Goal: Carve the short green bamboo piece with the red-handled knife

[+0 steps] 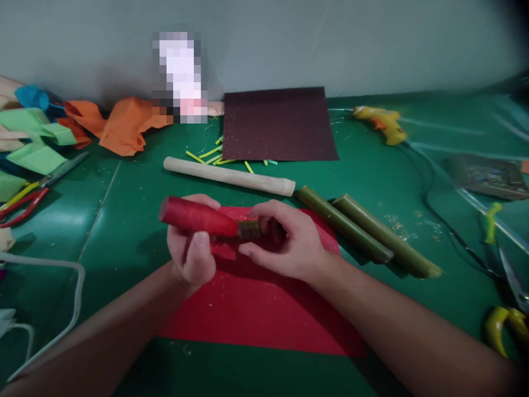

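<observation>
Head view: your left hand (192, 256) was clamped around a red, tapered cylinder (198, 216) above a flat red sheet (248, 314). Your right hand (295, 237) curved about its greenish end; grip could not be told. Two olive-green, cylindrical stalks (347, 225) lay to the right.

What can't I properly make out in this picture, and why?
All in the head view:
Red tube: left hand hides its underside.
Right hand: curled fingers obscure whether it touches the tube.
Yellow strips: partly hidden by the dark sheet.
Scissors: cut off by the right edge.
Bright object: masked by pixel blocks.
</observation>
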The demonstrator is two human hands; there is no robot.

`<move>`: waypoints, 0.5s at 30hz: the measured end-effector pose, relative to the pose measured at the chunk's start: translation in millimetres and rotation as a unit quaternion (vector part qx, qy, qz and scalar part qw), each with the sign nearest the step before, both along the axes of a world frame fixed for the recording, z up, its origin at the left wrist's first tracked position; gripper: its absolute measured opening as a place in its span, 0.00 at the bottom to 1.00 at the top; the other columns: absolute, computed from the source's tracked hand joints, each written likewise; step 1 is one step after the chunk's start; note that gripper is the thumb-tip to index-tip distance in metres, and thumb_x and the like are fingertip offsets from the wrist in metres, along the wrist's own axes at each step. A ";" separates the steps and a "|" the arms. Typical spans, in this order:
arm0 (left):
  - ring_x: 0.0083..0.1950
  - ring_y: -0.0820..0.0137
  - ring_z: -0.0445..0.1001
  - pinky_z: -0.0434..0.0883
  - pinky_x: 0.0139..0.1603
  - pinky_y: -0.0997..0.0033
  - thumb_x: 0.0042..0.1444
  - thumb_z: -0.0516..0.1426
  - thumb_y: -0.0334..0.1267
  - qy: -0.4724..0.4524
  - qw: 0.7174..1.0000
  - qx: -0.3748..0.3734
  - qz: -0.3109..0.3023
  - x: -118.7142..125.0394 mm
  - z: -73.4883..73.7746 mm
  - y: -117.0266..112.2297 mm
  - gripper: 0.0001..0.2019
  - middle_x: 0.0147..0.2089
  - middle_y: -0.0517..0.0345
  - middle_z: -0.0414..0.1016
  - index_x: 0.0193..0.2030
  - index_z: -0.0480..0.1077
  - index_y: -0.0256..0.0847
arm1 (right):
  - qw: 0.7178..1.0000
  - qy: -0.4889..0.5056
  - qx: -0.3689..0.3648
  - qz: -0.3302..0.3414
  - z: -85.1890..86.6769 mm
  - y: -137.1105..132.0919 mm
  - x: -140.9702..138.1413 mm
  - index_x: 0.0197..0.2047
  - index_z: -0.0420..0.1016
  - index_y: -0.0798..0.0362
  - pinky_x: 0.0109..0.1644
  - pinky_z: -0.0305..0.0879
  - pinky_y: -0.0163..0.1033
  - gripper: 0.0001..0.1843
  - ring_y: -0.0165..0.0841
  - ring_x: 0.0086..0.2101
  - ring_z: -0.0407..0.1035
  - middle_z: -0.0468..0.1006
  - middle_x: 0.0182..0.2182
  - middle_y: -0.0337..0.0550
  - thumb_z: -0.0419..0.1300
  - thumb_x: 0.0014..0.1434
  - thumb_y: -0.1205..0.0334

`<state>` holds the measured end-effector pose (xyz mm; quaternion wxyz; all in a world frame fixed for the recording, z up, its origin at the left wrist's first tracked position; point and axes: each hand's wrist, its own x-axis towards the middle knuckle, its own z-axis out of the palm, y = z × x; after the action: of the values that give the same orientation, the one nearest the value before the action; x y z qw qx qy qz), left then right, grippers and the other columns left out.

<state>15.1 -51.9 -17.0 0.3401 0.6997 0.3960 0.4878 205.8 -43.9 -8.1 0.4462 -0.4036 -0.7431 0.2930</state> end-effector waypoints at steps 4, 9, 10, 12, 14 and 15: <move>0.26 0.73 0.68 0.69 0.26 0.71 0.63 0.58 0.55 -0.107 0.992 -0.067 0.015 1.8 -1.0 10.0 0.18 0.31 0.58 0.71 0.46 0.71 0.41 | 0.999 0.033 0.036 0.010 -1.4 1.2 2.8 0.41 0.76 0.51 0.24 0.61 0.32 0.13 0.24 0.22 0.62 0.73 0.26 0.34 0.70 0.56 0.55; 0.20 0.77 0.60 0.61 0.20 0.73 0.64 0.56 0.51 -0.218 0.968 -0.111 0.051 3.3 -4.6 12.1 0.14 0.28 0.62 0.68 0.43 0.69 0.42 | 0.990 0.057 0.122 0.046 -1.9 3.0 9.7 0.41 0.76 0.50 0.26 0.64 0.33 0.04 0.26 0.23 0.66 0.75 0.26 0.36 0.64 0.60 0.66; 0.19 0.78 0.59 0.59 0.19 0.74 0.63 0.57 0.50 -0.226 0.965 -0.122 0.060 3.1 -5.2 12.4 0.13 0.28 0.62 0.69 0.43 0.69 0.42 | 0.989 0.047 0.137 0.038 -1.4 3.5 10.9 0.40 0.76 0.50 0.27 0.65 0.34 0.04 0.27 0.24 0.67 0.75 0.26 0.37 0.63 0.60 0.66; 0.19 0.78 0.60 0.58 0.17 0.73 0.61 0.58 0.50 -0.241 0.956 -0.147 0.079 2.3 -5.2 13.5 0.13 0.28 0.62 0.70 0.40 0.72 0.42 | 0.988 0.004 0.152 -0.005 -0.7 4.9 12.2 0.39 0.76 0.49 0.32 0.70 0.37 0.03 0.31 0.28 0.71 0.78 0.28 0.40 0.64 0.61 0.65; 0.18 0.77 0.61 0.57 0.15 0.72 0.60 0.59 0.52 -0.252 0.949 -0.164 0.094 1.2 -3.9 15.4 0.15 0.27 0.60 0.72 0.37 0.73 0.41 | 0.985 -0.058 0.153 -0.046 -0.8 6.7 11.9 0.39 0.77 0.51 0.38 0.74 0.42 0.05 0.36 0.34 0.75 0.80 0.33 0.46 0.66 0.60 0.60; 0.17 0.76 0.62 0.57 0.15 0.71 0.60 0.58 0.53 -0.258 0.947 -0.165 0.100 0.5 -3.0 16.6 0.16 0.26 0.59 0.72 0.36 0.74 0.41 | 0.983 -0.090 0.151 -0.056 -1.1 7.4 11.3 0.39 0.78 0.51 0.41 0.74 0.45 0.08 0.38 0.36 0.76 0.81 0.35 0.49 0.66 0.60 0.56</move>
<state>15.6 -35.3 -20.0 0.4907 0.4410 0.4374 0.6111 217.1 -36.5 -9.2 0.4487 -0.3976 -0.7921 0.1147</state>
